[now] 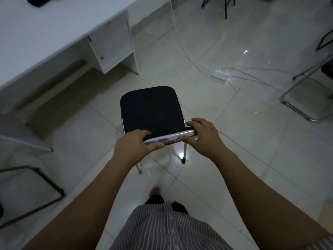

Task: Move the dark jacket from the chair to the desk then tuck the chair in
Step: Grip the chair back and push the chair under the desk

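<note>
A chair with a black seat [151,109] and chrome legs stands on the tiled floor in the middle of the view, a little way out from the white desk [45,35] at upper left. My left hand [133,144] grips the left end of the chair's chrome top rail [171,138]. My right hand [202,134] grips its right end. A dark object [38,1], partly cut off, lies on the desk's far edge; I cannot tell whether it is the jacket. The seat is bare.
The desk has a drawer unit [111,49] on its right side, with an opening under the top to its left. A white power strip [220,75] and cables lie on the floor at right. Other chair frames stand at right [306,98] and lower left [36,184].
</note>
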